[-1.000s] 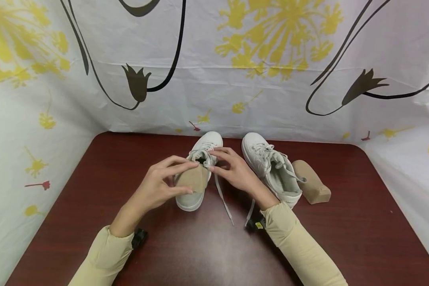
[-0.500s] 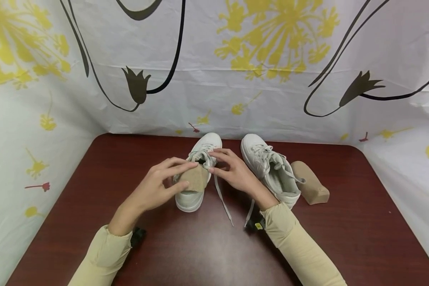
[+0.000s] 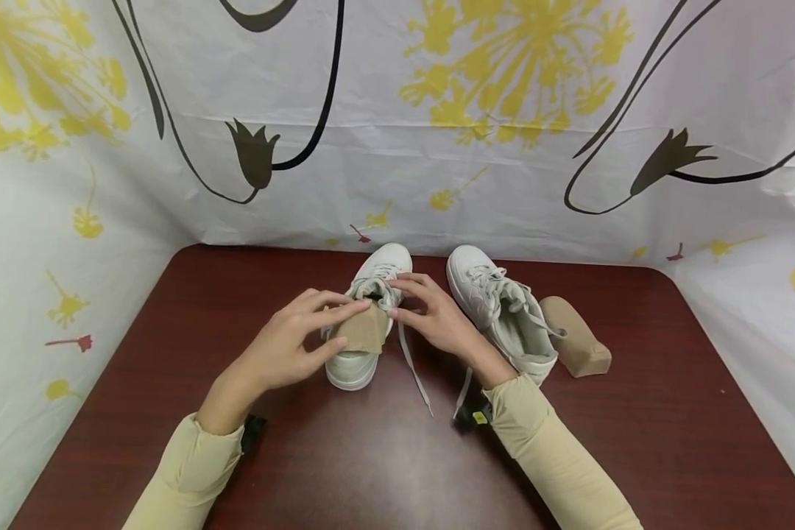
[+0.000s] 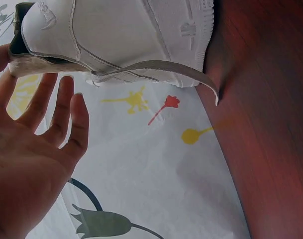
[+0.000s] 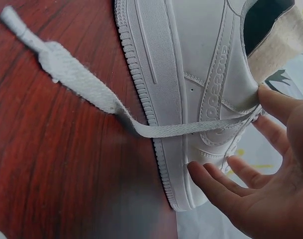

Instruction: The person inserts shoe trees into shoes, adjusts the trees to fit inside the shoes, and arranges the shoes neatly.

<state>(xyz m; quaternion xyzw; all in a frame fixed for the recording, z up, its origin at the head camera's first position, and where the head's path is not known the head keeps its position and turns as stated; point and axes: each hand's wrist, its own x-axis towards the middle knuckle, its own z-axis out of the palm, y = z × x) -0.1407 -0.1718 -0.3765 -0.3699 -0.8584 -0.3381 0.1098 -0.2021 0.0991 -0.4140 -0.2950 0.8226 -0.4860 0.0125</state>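
Note:
My left hand (image 3: 298, 342) pinches a tan moulded cardboard shoe insert (image 3: 361, 331) between thumb and forefinger, its other fingers spread. The insert lies over the opening of the left white sneaker (image 3: 352, 372), one end reaching into it; that end is hidden inside. In the right wrist view, the insert (image 5: 285, 45) shows at the collar. My right hand (image 3: 433, 313) grips the same sneaker at the upper edge near the top of its laces, thumb and forefinger close together there. A loose lace (image 5: 76, 82) trails from the sneaker onto the table.
A second white sneaker (image 3: 470, 283) stands to the right with its opening bare and laces loose. Beside it on the dark red table (image 3: 649, 412) lies another tan insert (image 3: 573, 338). A white patterned cloth (image 3: 384, 162) rises behind the table's far edge.
The insert has tipped and shifted slightly right over the sneaker's opening. My left thumb has slid a little up and left along with it. The right hand stays in place.

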